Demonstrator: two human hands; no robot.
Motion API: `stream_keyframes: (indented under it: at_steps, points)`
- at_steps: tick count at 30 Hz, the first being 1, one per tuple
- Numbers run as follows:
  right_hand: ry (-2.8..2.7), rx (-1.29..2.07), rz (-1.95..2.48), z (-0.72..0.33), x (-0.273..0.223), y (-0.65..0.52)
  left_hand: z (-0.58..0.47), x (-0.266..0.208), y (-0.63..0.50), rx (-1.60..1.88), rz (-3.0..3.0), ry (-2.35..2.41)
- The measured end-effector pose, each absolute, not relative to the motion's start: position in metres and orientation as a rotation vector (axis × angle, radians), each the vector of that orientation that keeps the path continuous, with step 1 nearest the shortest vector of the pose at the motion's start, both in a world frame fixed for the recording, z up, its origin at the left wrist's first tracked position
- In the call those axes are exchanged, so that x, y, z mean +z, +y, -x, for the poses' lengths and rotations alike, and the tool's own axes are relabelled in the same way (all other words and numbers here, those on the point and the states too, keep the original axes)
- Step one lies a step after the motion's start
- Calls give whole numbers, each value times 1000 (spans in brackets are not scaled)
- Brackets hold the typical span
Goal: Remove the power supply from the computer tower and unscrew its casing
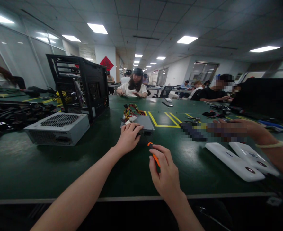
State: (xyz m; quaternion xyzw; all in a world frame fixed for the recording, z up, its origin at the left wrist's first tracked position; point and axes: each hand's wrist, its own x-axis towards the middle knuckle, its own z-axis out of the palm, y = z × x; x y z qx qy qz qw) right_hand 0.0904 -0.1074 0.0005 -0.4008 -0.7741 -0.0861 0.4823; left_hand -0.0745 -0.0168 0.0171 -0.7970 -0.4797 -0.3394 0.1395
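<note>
My left hand (130, 136) lies over the near left part of a grey metal power supply unit (146, 123), fingers bent over its top and holding it against the table. Red, yellow and black wires (133, 110) with white connectors bunch at its far left side. My right hand (165, 166) is closed around a screwdriver (156, 158) with an orange and black handle. The screwdriver points at the unit's near face, beside the socket. Its thin shaft is hard to see, so I cannot tell whether the tip touches.
Left on the green table (112, 179) stand a larger power supply (59, 128) and an open black computer case (83, 83). Two white devices (235, 162) lie at the right, near another person's hand (259, 130). Loose cables (216, 110) lie farther back. A person (133, 88) sits opposite.
</note>
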Motion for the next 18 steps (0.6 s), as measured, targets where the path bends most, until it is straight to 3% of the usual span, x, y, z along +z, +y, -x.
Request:
stream_keyframes:
  at_steps: [11, 18]
  points:
    - [-1783, -234, 1080, -95, 0, -104, 68, 12, -15, -998, 2212, -1449]
    - [-1913, -225, 885, -90, 0, -104, 66, 14, -17, -968, 2198, -1468]
